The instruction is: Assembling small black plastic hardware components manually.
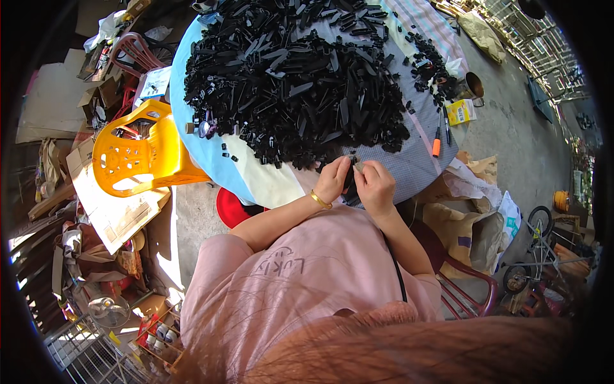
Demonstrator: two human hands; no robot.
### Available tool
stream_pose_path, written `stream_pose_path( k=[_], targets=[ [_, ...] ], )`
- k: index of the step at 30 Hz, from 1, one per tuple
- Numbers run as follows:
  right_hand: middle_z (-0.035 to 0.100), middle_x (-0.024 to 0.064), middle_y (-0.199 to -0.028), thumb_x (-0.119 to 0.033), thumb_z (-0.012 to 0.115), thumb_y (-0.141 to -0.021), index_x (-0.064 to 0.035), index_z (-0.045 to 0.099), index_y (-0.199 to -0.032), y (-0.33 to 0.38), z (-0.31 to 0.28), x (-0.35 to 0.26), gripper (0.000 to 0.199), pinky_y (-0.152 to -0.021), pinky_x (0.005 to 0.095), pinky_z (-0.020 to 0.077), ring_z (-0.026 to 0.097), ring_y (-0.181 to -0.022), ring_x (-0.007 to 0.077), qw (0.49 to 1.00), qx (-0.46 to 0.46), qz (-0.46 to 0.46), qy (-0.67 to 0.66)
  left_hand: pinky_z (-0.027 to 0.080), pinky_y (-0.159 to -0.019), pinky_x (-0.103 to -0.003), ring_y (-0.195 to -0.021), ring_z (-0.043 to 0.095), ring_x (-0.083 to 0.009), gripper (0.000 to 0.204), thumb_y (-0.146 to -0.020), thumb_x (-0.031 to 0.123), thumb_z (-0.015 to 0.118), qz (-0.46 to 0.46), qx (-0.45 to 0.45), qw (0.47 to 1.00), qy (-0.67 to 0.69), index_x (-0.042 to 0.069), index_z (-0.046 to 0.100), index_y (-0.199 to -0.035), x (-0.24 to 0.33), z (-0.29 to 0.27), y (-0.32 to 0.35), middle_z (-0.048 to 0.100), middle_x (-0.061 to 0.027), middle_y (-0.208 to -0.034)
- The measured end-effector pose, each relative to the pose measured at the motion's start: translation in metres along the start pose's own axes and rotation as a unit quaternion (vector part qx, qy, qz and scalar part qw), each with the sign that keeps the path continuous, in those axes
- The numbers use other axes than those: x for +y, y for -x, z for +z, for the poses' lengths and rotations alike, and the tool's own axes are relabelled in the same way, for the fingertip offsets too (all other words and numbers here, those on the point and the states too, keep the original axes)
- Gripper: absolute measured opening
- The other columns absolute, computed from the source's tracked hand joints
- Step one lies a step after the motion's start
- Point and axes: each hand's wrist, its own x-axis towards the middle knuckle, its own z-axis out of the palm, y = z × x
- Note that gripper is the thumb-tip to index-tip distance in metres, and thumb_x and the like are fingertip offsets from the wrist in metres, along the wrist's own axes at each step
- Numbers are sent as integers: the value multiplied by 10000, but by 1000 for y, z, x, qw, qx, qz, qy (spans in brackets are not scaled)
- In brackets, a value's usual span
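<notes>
Close to my body, at the near edge of a round table, my two hands meet with their fingers pinched. My left hand [330, 180], below a gold bangle [320, 199], closes on a small black piece [350, 182] that shows between the hands. My right hand [376, 186] is closed beside it, thumb against fingers; what sits in its fingertips is too small to make out. Just beyond the hands spreads a big heap of black plastic pieces [294, 83], many of them long and flat. A few loose bits [229, 155] lie left of the heap.
Cloths in blue, cream and dotted grey cover the table [409, 173]. On its right are an orange marker [437, 143], a yellow packet [460, 112], a metal cup [474, 86] and a smaller black pile [430, 64]. A yellow chair [137, 153] stands left; paper bags [467, 224] stand right.
</notes>
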Motion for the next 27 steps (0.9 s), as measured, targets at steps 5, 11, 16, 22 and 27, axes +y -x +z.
stream_pose_path(
  k=[5, 11, 16, 22, 27],
  targets=[
    [567, 122, -779, -80, 582, -742, -14, 516, -752, 1, -3, -1, 94, -573, 337, 475, 578, -684, 277, 996, -77, 11, 37, 416, -500, -272, -556, 540, -159, 290, -922, 243, 415, 13, -5, 991, -137, -4, 556, -978, 0, -7, -2, 563, -72, -649],
    [548, 152, -701, -130, 508, -810, -14, 466, -748, 14, -1, 10, 137, -542, 385, 456, 562, -634, 307, 962, -263, 22, 64, 436, -615, -375, -671, 563, -338, 293, -892, 255, 438, 93, -102, 935, -326, 11, 601, -900, -1, -20, -10, 592, -196, -763],
    [535, 164, -677, -120, 501, -814, -11, 460, -737, 8, -7, 18, 139, -536, 402, 448, 547, -607, 322, 942, -334, -42, -11, 442, -616, -400, -696, 569, -369, 312, -870, 255, 451, 5, -210, 927, -310, -1, 608, -788, 17, -29, -14, 588, -214, -732],
    [535, 164, -675, -115, 505, -807, -3, 469, -742, 2, 1, 16, 134, -556, 424, 437, 540, -606, 341, 965, -263, 7, -12, 448, -621, -393, -705, 573, -367, 307, -866, 249, 451, 49, -81, 953, -286, -3, 617, -812, 8, -17, -10, 591, -218, -752],
    [536, 168, -674, -94, 501, -797, -3, 478, -729, 6, 3, 26, 116, -547, 417, 440, 537, -597, 340, 952, -297, -49, -50, 445, -619, -404, -709, 565, -380, 310, -865, 238, 450, 56, -197, 920, -335, -18, 606, -786, 11, -26, -19, 586, -220, -741]
  ],
)
